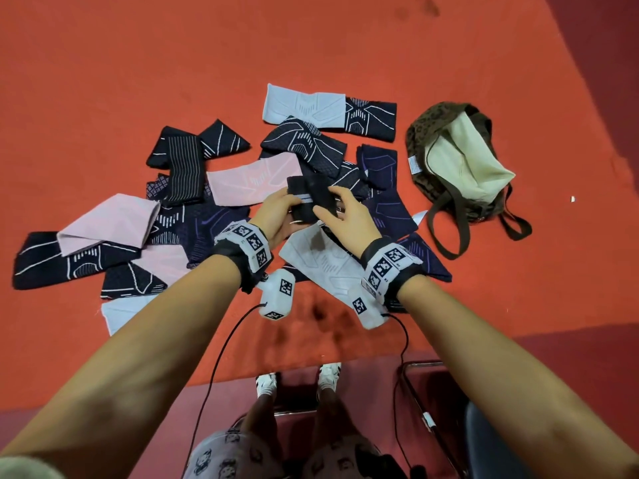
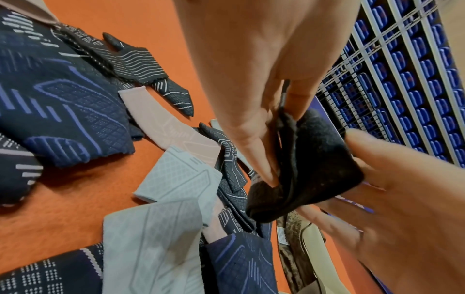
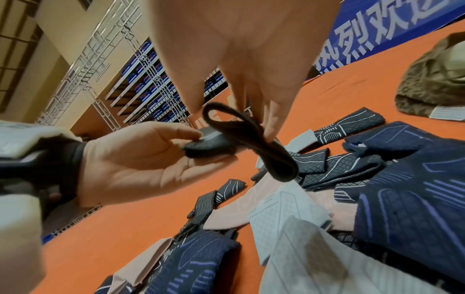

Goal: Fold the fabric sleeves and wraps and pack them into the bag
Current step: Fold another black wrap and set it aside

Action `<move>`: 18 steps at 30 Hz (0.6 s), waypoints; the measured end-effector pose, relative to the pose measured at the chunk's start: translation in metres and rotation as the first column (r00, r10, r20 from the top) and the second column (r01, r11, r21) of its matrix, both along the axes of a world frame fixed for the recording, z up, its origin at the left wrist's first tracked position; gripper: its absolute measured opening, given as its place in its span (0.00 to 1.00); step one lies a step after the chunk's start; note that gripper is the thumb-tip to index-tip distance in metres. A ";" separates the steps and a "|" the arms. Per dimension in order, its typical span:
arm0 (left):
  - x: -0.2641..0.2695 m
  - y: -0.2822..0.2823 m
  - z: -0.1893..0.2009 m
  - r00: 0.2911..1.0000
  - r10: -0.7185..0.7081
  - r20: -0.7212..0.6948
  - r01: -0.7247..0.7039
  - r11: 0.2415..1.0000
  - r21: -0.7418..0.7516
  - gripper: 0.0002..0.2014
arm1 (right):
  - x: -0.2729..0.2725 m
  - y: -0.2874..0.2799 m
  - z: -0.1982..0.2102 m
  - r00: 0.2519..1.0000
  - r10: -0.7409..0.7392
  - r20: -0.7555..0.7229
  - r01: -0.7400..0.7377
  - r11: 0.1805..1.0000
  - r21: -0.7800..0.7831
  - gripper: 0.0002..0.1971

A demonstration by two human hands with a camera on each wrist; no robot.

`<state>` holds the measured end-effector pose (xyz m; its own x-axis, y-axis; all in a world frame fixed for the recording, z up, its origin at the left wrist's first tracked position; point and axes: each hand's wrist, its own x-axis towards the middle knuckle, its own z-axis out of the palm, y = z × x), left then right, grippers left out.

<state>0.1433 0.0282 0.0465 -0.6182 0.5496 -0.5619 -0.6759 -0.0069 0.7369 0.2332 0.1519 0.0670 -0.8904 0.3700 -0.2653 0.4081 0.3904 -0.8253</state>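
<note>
A black wrap (image 1: 311,198) with a pale stripe is held a little above the pile, partly folded. My left hand (image 1: 287,207) grips its left end, thumb on top and fingers beneath (image 3: 176,137). My right hand (image 1: 330,210) pinches the right end; in the right wrist view its fingertips (image 3: 270,131) hold a looped fold of the wrap (image 3: 251,139). The left wrist view has my left fingers (image 2: 266,175) pressed into the bunched black wrap (image 2: 309,169). Dark, pink and pale grey sleeves (image 1: 256,181) lie scattered below. The brown bag (image 1: 425,133) lies open at the right, its cream lining (image 1: 463,160) showing.
The sleeves spread over an orange table cover (image 1: 138,63), from a dark one (image 1: 45,261) at far left to the bag's straps (image 1: 453,229). The table's front edge (image 1: 311,368) is near my legs; a chair frame (image 1: 425,392) stands below right. Wrist cables hang there.
</note>
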 end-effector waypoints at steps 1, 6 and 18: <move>0.000 0.000 0.000 1.000 0.002 0.004 -0.002 1.000 0.001 0.16 | 0.000 -0.001 -0.001 0.999 0.030 0.011 -0.030 0.999 0.016 0.28; 0.004 0.000 -0.003 0.986 -0.110 -0.128 0.109 0.994 -0.014 0.10 | 0.003 -0.001 -0.014 0.966 0.233 0.112 -0.250 0.953 0.169 0.23; 0.006 -0.002 -0.014 0.982 -0.171 0.079 0.165 0.984 0.069 0.12 | 0.027 0.038 -0.018 0.933 -0.267 0.242 0.359 0.747 -0.560 0.16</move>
<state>0.1497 0.0261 0.0327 -0.4658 0.6768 -0.5701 -0.7312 0.0686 0.6787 0.2602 0.1902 0.0489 -0.6896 0.3520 -0.6329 0.5468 -0.3201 -0.7737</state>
